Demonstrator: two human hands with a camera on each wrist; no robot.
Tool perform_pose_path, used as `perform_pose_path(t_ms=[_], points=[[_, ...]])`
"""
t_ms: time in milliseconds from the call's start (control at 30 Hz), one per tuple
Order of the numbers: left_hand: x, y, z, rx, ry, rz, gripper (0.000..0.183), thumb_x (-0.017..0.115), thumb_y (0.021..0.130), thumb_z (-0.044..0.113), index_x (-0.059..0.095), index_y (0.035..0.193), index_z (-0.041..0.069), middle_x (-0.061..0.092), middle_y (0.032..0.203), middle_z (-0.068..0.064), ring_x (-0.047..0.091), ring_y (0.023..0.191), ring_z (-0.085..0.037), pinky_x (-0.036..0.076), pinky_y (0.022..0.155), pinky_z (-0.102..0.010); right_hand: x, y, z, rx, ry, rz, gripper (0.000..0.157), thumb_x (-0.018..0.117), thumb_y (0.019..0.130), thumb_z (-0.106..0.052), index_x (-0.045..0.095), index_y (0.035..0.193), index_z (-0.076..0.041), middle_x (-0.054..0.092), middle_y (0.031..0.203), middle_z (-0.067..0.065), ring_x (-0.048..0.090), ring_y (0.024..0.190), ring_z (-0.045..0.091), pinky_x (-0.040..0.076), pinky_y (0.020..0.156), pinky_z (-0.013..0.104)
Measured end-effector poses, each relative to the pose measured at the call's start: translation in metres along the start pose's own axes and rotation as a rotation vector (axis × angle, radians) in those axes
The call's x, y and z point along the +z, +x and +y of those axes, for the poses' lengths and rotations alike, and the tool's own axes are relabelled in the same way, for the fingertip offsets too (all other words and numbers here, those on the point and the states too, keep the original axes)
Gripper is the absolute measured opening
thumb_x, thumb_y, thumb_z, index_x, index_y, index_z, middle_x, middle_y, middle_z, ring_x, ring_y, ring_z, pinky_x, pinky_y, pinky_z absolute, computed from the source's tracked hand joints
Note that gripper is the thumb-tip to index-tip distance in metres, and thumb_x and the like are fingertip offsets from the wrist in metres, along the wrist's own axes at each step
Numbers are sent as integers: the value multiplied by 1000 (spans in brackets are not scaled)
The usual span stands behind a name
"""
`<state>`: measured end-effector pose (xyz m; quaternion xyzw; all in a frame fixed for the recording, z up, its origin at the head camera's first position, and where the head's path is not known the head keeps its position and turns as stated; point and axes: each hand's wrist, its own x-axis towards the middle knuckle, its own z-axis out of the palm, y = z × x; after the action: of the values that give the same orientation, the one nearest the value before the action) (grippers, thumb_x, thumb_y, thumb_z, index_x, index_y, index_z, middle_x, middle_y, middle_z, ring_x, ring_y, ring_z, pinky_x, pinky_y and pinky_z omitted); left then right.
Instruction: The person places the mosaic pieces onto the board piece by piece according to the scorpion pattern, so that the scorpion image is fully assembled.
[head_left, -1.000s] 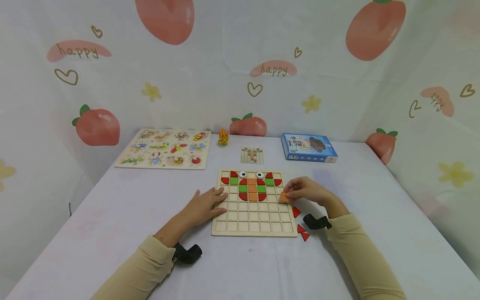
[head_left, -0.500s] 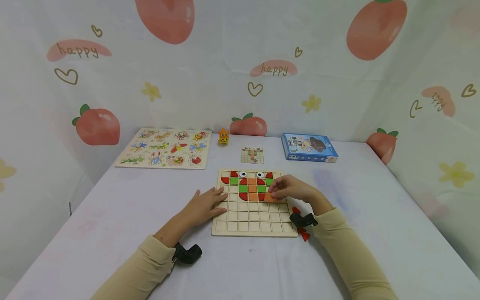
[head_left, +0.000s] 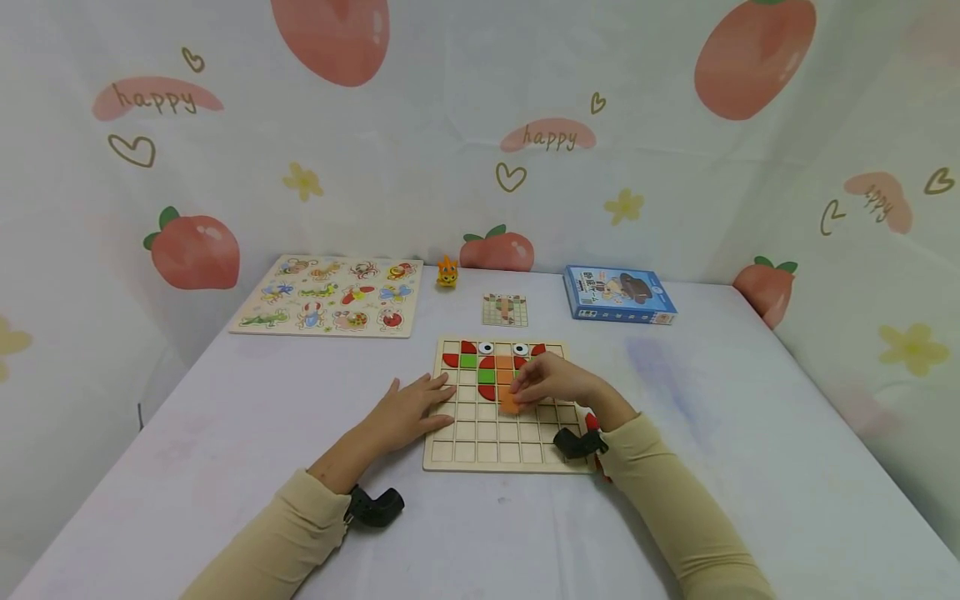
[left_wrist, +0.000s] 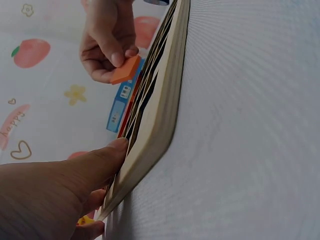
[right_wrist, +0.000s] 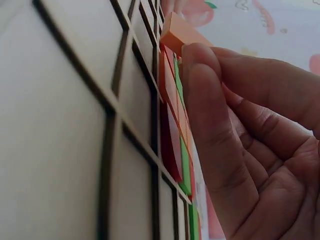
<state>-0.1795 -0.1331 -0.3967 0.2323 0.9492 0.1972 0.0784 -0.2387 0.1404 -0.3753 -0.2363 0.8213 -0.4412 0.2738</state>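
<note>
My right hand [head_left: 551,379] pinches an orange square tile [head_left: 509,402] between thumb and fingers, just over the wooden grid board [head_left: 487,454]. In the left wrist view the orange tile [left_wrist: 126,70] is tilted and held above the board's surface. Below the two white eye pieces [head_left: 521,349], red, green and orange pieces fill some of the board's upper cells; the right hand hides a few of them. My left hand [head_left: 405,412] rests at the board's left edge, its fingers extended over the rim and the thumb [left_wrist: 107,157] against the side.
Red pieces [head_left: 592,421] lie beside the board's right edge, mostly hidden by the right wrist. Behind the board are a small pattern card [head_left: 505,310], an orange figurine [head_left: 447,273], a blue box [head_left: 618,295] and an insect puzzle board [head_left: 326,297].
The right hand has carried the orange tile leftward across the board, from its right edge to just below the central orange column. The left hand has stayed in place.
</note>
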Motion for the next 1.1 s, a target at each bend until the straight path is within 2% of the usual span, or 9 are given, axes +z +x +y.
perform_pose_path(t_ms=[200, 433, 600, 833, 1100], points=[[-1, 0, 0, 7, -7, 1, 57, 57, 90, 42, 47, 138, 14, 35, 150, -7, 27, 140, -32, 13, 106, -69, 6, 4, 0, 3, 13, 12, 14, 70, 82, -8, 68, 92, 3, 70, 78, 5, 67, 67, 12, 57, 68, 29], [-1, 0, 1, 6, 1, 2, 57, 57, 90, 42, 47, 139, 15, 35, 150, -7, 27, 140, -32, 13, 106, -69, 9, 4, -1, -27, -93, 50, 13, 71, 81, -11, 70, 88, 0, 70, 80, 5, 61, 68, 9, 51, 67, 24], [-2, 0, 1, 3, 1, -5, 57, 57, 90, 40, 46, 139, 14, 35, 150, -8, 27, 140, -33, 13, 106, -70, 10, 4, -1, -35, -108, 37, 14, 71, 82, -11, 71, 89, 0, 70, 81, 6, 60, 69, 10, 51, 68, 25], [-3, -1, 1, 7, -2, 0, 56, 58, 90, 40, 46, 139, 14, 35, 150, -9, 27, 140, -33, 13, 106, -69, 13, 3, -5, -11, -168, 67, 10, 72, 81, -13, 71, 86, -4, 68, 80, 2, 57, 70, 9, 49, 69, 25], [-2, -1, 1, 3, -6, 4, 56, 58, 89, 40, 47, 138, 14, 35, 150, -8, 27, 140, -33, 13, 106, -69, 12, 1, -4, -15, -177, 68, 12, 72, 81, -17, 73, 88, -7, 71, 84, 3, 60, 72, 9, 50, 70, 24]])
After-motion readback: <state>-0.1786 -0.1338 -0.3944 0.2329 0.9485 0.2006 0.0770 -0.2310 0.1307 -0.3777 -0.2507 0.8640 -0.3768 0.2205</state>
